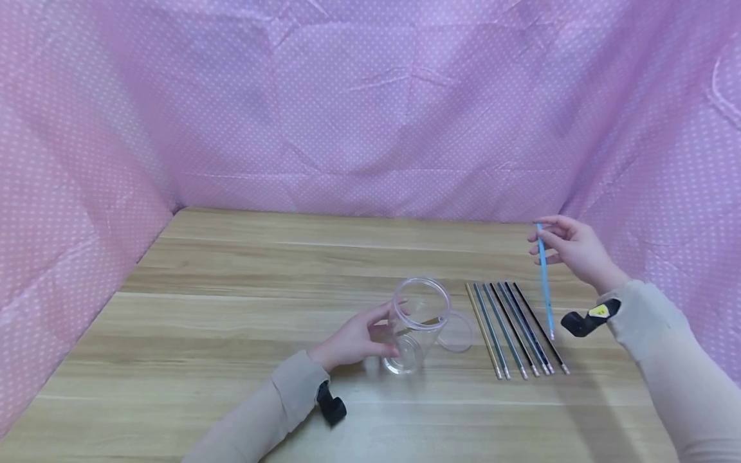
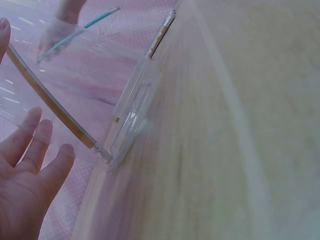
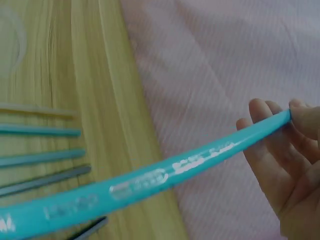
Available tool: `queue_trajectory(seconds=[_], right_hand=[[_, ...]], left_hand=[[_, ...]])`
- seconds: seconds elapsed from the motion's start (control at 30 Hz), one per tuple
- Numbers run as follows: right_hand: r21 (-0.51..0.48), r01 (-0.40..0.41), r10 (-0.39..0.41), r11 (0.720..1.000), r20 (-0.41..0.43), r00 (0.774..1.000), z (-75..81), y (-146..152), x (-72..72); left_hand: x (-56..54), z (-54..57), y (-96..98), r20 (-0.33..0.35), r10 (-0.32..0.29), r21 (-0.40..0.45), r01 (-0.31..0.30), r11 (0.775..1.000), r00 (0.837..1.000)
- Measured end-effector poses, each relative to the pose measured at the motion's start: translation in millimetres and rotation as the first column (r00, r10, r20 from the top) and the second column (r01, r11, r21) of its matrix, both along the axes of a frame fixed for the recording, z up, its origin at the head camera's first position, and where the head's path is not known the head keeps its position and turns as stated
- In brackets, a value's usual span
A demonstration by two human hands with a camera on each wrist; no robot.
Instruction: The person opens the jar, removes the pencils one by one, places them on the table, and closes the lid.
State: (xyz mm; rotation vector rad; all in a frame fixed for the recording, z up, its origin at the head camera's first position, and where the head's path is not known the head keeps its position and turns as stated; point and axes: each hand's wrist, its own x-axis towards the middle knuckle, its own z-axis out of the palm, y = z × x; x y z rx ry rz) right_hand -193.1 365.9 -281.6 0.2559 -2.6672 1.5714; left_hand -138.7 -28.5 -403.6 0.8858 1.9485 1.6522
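My left hand (image 1: 354, 335) grips a tall clear plastic cup (image 1: 403, 369) by its side, fingers and thumb curved around the wall. The cup tilts slightly, its open mouth facing up. Inside leans a gold-coloured pencil (image 2: 57, 109), eraser end at the bottom, as the left wrist view shows. Over to the right, my right hand (image 1: 579, 252) pinches a light-blue pencil (image 1: 545, 283) near its upper end between thumb and fingers. That pencil hangs with its eraser end down, and silver lettering shows along it in the right wrist view.
Several pencils (image 1: 502, 328), gold, teal and dark, lie side by side on the wooden table (image 1: 231, 308) between the cup and my right hand. A round clear lid (image 1: 458, 333) lies beside the cup. Pink dotted cloth (image 1: 370, 116) hangs around the table's back and sides.
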Motion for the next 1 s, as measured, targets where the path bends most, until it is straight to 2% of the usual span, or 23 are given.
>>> queue_trajectory(seconds=[0.17, 0.33, 0.57, 0.73, 1.0], right_hand=[[0.006, -0.014, 0.014, 1.000, -0.013, 1.000, -15.1, 22, -0.7], [0.128, 0.008, -0.011, 0.992, 0.027, 1.000, -30.7, 38, 1.3], [0.220, 0.001, -0.020, 0.975, 0.082, 0.996, -54.1, 54, 2.0], [0.306, -0.004, -0.034, 0.952, 0.120, 0.992, -73.8, 62, 0.2], [0.343, -0.037, -0.028, 0.939, 0.185, 0.982, -94.5, 62, -2.1]], left_hand=[[0.6, 0.3, -0.9, 0.012, 0.007, -0.005, -0.007, 1.000, 1.000], [2.2, 0.9, -1.0, 0.021, 0.009, -0.013, -0.009, 1.000, 1.000], [2.8, 2.0, 0.3, 0.008, 0.008, -0.017, -0.008, 1.000, 1.000], [3.1, 2.0, 0.7, 0.011, 0.016, -0.028, -0.015, 0.999, 1.000], [2.7, 0.8, 1.6, 0.032, 0.017, -0.020, -0.016, 1.000, 0.999]])
